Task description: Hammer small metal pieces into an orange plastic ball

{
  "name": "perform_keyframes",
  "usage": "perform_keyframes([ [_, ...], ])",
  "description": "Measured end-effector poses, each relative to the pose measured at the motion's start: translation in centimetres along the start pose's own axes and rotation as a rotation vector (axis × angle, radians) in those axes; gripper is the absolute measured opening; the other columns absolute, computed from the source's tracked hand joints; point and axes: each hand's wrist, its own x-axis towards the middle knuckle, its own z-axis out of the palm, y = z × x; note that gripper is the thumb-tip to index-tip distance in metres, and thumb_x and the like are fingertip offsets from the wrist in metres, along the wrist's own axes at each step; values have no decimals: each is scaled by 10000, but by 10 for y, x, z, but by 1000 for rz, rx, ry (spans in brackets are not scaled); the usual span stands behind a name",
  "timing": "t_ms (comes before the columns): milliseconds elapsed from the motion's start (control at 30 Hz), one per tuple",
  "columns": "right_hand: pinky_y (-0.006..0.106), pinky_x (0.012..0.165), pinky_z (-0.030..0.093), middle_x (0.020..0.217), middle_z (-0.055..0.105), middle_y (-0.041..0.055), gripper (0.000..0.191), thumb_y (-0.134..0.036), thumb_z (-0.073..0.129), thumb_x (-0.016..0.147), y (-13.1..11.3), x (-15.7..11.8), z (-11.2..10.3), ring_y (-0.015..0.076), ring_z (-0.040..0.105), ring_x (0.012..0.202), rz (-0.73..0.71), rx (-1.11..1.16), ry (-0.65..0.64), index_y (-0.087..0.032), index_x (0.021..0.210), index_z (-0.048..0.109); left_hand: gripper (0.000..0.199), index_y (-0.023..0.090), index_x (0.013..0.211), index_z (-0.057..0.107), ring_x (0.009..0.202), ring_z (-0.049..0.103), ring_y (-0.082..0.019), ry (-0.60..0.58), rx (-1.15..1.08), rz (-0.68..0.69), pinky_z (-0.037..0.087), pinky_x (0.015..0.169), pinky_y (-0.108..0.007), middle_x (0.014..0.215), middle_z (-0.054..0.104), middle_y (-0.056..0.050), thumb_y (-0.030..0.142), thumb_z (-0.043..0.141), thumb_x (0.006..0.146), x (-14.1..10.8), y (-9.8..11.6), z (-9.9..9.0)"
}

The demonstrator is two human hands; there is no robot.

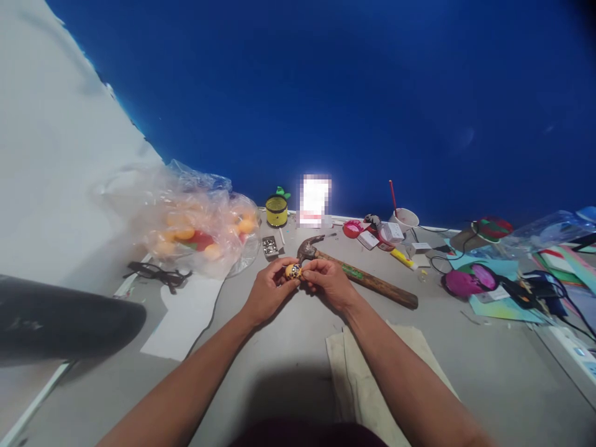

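A small orange-yellow ball (293,271) dotted with dark and shiny spots is gripped in the fingers of my left hand (270,288). At the ball's right side, the thumb and fingers of my right hand (329,282) are pinched together; what they hold, if anything, is too small to make out. Just behind my hands lies a claw hammer (372,278), its wooden handle running to the right. A small open box (270,246) of shiny bits sits beyond my left hand.
Clear plastic bags (200,226) with orange balls stand at the back left, near black glasses (158,274). A dark cylinder (69,320) juts in from the left. A yellow tin (277,211), a white cup (404,220) and a folded cloth (344,366) are on the table.
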Motion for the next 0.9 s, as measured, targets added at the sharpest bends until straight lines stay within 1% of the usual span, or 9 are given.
perform_keyframes([
  [233,209,493,450,628,688,2,404,-424,1011,570,0,1,-1,80,534,505,8,-13,-16,-164,758,765,427,177,1190,778,968,717,-232,3,35,14,576,870,-346,1146,787,-100,325,820,792,1,1,-3],
  [400,211,501,465,645,702,11,382,-419,1005,591,-1,1,-2,78,536,503,15,-7,-47,-163,751,771,411,185,1176,800,990,724,-247,5,42,23,575,892,-360,1133,793,-96,308,833,784,1,4,-3],
  [533,214,499,478,665,715,18,364,-404,1006,598,-2,0,-3,80,538,502,28,0,-59,-165,746,774,399,194,1165,809,981,725,-245,10,30,24,574,879,-353,1117,792,-86,286,837,778,0,6,-3],
  [700,212,502,485,643,700,6,402,-426,1020,570,-2,1,-3,79,540,500,37,4,-49,-165,744,769,390,193,1155,810,982,718,-241,14,45,42,564,881,-347,1120,790,-88,278,840,776,0,6,-3],
  [900,212,504,473,636,686,-1,412,-433,1018,564,-1,2,-5,79,540,498,33,-12,-54,-164,736,757,424,172,1181,795,959,712,-235,-4,6,4,567,856,-344,1121,779,-97,302,836,780,0,4,-2],
])
